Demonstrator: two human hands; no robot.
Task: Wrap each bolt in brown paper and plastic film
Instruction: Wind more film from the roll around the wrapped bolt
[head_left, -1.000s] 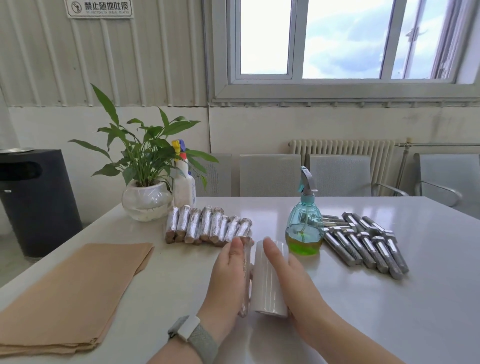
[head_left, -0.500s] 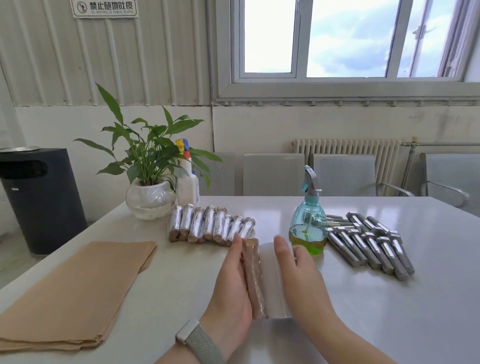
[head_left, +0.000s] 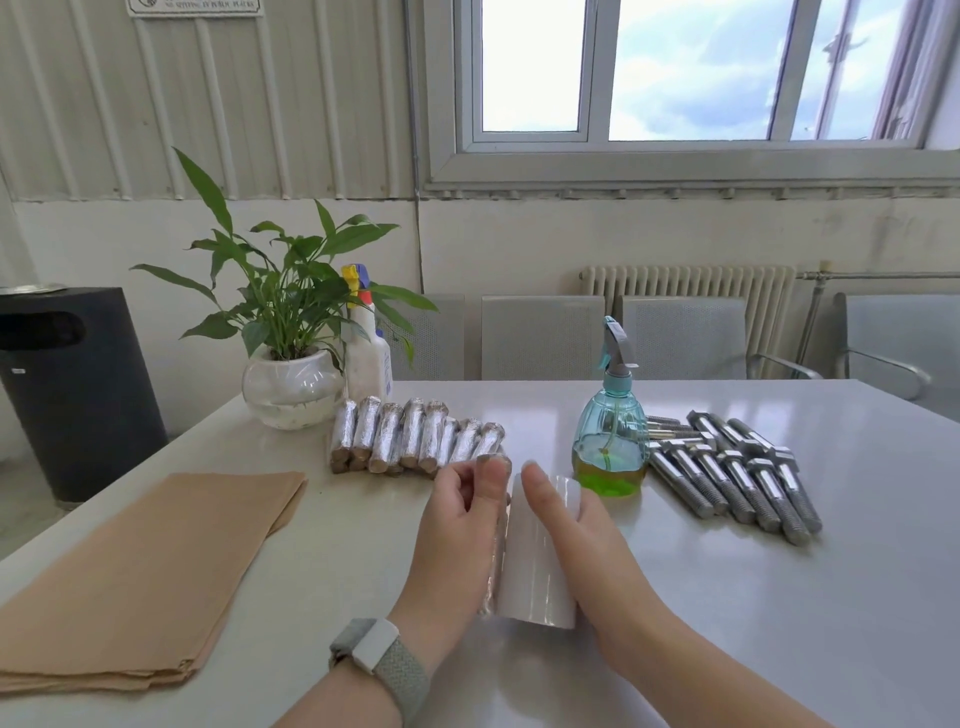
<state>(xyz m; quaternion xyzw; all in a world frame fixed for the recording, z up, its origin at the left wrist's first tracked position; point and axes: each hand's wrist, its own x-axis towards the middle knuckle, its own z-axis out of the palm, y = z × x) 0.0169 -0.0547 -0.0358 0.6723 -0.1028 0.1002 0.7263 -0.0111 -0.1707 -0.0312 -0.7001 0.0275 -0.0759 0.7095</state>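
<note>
My left hand (head_left: 451, 530) grips a paper-wrapped bolt (head_left: 493, 545), fingers curled round its far end, and the bolt lies mostly hidden against a white roll of plastic film (head_left: 540, 556). My right hand (head_left: 576, 545) lies on the roll's right side with its fingers straight. Behind them is a row of several wrapped bolts (head_left: 415, 436), shiny with film. Several bare steel bolts (head_left: 737, 473) lie at the right. A stack of brown paper sheets (head_left: 135, 571) sits at the left.
A teal spray bottle (head_left: 612, 431) with green liquid stands just behind the roll. A potted plant (head_left: 291, 384) and a white spray bottle (head_left: 366, 353) stand at the back left of the white table (head_left: 779, 597). Chairs line the far side; a black bin (head_left: 67, 389) stands left.
The brown bolt, plainly seen between my hands half a second ago, is now tucked against the film roll. My left fingers have curled over its far end.
</note>
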